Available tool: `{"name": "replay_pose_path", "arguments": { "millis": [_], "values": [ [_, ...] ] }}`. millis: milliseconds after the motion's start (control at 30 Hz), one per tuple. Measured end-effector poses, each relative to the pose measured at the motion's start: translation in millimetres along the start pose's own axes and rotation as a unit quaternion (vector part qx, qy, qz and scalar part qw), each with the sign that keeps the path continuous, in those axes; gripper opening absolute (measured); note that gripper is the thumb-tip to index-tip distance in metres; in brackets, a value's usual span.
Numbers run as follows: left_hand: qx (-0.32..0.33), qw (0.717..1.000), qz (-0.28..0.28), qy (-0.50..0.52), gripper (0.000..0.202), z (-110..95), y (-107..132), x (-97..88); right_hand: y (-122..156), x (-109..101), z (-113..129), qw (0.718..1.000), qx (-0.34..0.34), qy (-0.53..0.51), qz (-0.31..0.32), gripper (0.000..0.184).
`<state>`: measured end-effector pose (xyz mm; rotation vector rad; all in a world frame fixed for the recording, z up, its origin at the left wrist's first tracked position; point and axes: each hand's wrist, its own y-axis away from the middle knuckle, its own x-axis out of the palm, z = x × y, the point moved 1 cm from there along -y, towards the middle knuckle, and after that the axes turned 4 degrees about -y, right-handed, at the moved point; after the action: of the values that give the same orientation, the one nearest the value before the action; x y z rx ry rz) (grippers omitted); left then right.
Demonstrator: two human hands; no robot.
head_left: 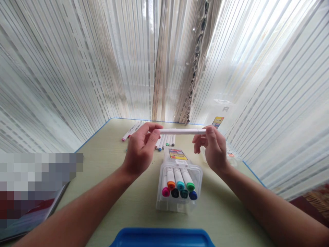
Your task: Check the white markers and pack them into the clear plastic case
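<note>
A white marker [180,131] is stretched level between my two hands, above the table. My left hand [141,147] pinches one end between thumb and fingers. The other end sits in the pinch of my right hand [214,147]. Below them stands a clear plastic case [159,192] with a yellow label, holding several markers [180,183] with pink, orange, teal, green, black and blue ends facing me. Behind my hands, more white markers [168,140] lie on the table, partly hidden by my left hand. Others with pink and red ends [131,130] lie further left.
A second clear case [218,116] stands at the back right, partly behind my right hand. A blue edge [161,236] shows at the front of the pale green table [102,147]. Striped curtains [133,68] hang behind. A pixelated patch [33,185] covers the left.
</note>
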<state>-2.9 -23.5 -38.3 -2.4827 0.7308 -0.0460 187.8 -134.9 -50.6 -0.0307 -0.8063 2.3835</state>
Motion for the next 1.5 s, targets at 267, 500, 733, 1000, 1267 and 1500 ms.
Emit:
{"name": "replay_pose_path", "arguments": {
  "millis": [267, 500, 733, 1000, 1267, 1500],
  "values": [
    [0.003, 1.000, 0.007, 0.001, 0.021, -2, 0, 2.3, 1, -1, 2, 0.999, 0.005, 0.027, -0.018, 0.056],
    [0.000, 0.999, 0.035, -0.007, 0.022, -2, 1, 4.5, 2, 2, 5, 0.998, -0.003, 0.056, -0.014, 0.060],
    [0.004, 0.999, 0.047, -0.020, 0.022, 0, 0, 4.2, 3, 3, 4, 0.999, 0.007, 0.046, 0.018, 0.053],
    [-0.006, 0.999, 0.031, -0.011, 0.022, 5, -1, 3.1, 11, 6, 9, 0.995, -0.066, 0.068, 0.036, 0.018],
    [-0.009, 0.999, 0.030, 0.007, 0.020, -1, 2, 3.7, 17, 9, 11, 0.992, -0.083, 0.083, 0.049, 0.011],
    [-0.022, 0.997, 0.042, 0.058, 0.019, -2, 2, 6.7, 14, 15, 18, 0.999, -0.036, 0.025, 0.032, 0.013]
  ]
}}
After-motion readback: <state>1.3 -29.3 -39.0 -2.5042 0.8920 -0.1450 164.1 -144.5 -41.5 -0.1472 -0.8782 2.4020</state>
